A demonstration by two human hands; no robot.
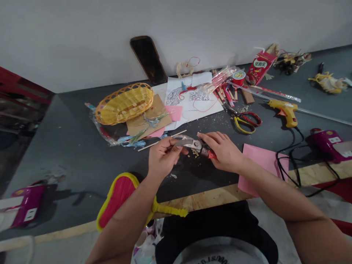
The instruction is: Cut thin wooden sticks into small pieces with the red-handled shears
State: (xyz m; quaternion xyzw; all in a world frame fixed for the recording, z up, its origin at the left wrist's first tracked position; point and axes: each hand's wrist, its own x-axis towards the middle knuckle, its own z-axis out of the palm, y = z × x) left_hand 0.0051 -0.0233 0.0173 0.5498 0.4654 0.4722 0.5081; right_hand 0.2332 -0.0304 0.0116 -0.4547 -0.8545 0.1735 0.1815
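My right hand is wrapped around the red handles of a pair of pruning shears, whose metal blades point left. The fingers of my left hand are pinched together right by the blades; what they hold is hidden. A thin pale stick runs slantwise just past the left fingertips, and I cannot tell whether it lies on the table or is held. Several small pale cut bits are scattered on the dark table under the shears.
A yellow wicker basket and blue tassels are at left. Behind lie printed sheets, a phone and red-and-yellow scissors. A glue gun with its cable and pink paper are right; a yellow-rimmed red paddle shape is near the front edge.
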